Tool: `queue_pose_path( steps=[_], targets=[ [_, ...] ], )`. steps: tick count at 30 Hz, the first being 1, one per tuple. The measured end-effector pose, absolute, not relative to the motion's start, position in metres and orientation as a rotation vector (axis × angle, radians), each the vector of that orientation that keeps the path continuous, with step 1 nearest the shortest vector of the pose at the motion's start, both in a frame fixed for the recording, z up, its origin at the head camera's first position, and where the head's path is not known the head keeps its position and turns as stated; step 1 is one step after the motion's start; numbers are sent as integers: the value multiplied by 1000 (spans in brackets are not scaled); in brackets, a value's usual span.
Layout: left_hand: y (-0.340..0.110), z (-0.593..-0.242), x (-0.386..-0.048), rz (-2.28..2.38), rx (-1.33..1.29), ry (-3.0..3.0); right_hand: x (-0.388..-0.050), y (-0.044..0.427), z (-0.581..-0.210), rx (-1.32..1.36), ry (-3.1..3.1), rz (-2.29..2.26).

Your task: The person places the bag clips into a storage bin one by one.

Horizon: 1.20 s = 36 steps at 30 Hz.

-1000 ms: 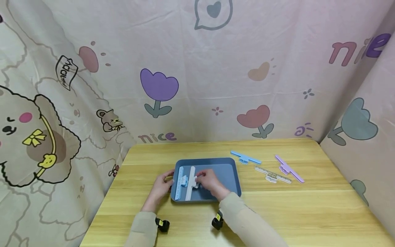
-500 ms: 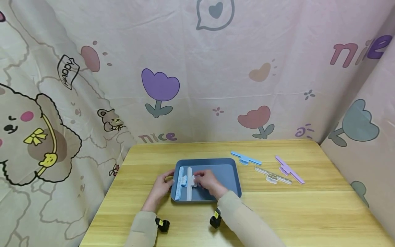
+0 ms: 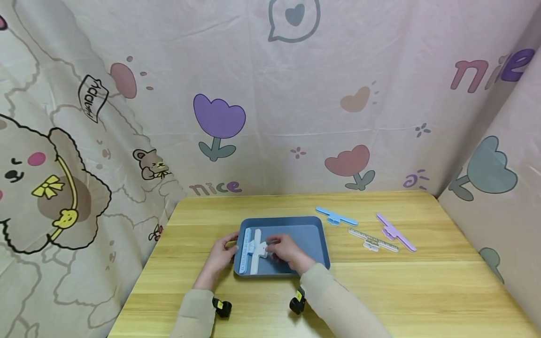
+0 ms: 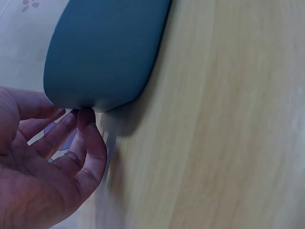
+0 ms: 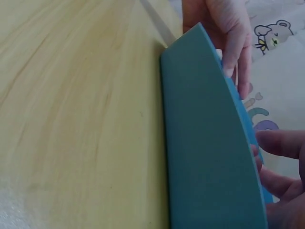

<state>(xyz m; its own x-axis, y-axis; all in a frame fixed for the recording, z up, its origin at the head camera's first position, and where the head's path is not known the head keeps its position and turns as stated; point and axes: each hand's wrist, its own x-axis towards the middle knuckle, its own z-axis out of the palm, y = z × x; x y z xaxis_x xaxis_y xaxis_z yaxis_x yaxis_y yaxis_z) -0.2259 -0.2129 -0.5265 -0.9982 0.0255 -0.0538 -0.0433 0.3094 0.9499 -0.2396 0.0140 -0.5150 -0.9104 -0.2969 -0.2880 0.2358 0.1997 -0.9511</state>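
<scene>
A white bar clip (image 3: 256,253) lies in the left part of the grey-blue tray (image 3: 323,239), partly overlapping the tab of a light-blue ruler-marked clip (image 3: 244,256) beside the left wall. My right hand (image 3: 285,249) is over the tray just right of the white clip's tab. In the right wrist view its thumb (image 5: 281,143) stands apart from the fingers, some hidden behind the tray wall. My left hand (image 3: 221,256) holds the tray's left end; in the left wrist view the bent fingers (image 4: 86,121) meet the outer wall.
On the wooden table (image 3: 380,291), right of the tray, lie a blue clip (image 3: 336,216), a clear ruler-marked clip (image 3: 374,240) and a purple clip (image 3: 396,232). A patterned curtain (image 3: 274,117) hangs behind the table.
The white clip has moved left in the tray, up against the light-blue clip. My right fingers have come off its tab, which now shows fully. My left hand stays at the tray's end.
</scene>
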Motion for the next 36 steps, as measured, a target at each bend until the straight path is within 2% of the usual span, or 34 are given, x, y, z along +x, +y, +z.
queue_pose_path(
  steps=[17, 27, 36],
  targets=[
    [-212, -524, -226, 1811, -16, 2496, -228, 40, -487, -151, 1941, -1879],
    [-213, -524, -225, 1808, 3, 2500, -218, 75, -471, -137, 1900, -1994],
    [-211, -523, -224, 1811, -25, 2493, -210, 116, -472, -34, 1898, -2097]
  ],
)
